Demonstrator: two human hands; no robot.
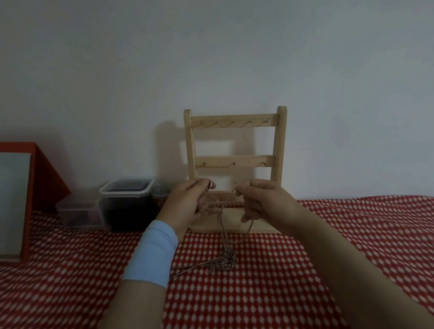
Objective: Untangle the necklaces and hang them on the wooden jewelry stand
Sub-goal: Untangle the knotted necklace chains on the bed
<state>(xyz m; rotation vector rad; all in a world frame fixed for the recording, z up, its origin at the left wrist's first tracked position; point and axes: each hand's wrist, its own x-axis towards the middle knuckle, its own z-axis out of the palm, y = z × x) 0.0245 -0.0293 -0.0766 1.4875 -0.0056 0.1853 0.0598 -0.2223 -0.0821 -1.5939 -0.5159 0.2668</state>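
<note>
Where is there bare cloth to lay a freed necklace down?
Free: the cloth right of the stand, and the near stretch below the chain heap. Crowded: back left, with plastic boxes and a red case; the middle, where left hand and right hand hold its strands.

Left hand (188, 204) and right hand (264, 202) cover the lowest rail of the wooden jewelry stand (237, 160); only slivers show between the fingers.

Small round metal piece (210, 183) at the left fingertips: ring or pendant, cannot tell.

Necklaces (224, 263): strands pinched between both hands too fine to count. Below the fingers they drop into a knotted heap, number of chains unclear.

Jar (160, 193) just left of the left fingers: half hidden by the hand, contents dark.

Both forearms cut off at the bottom edge.
</note>
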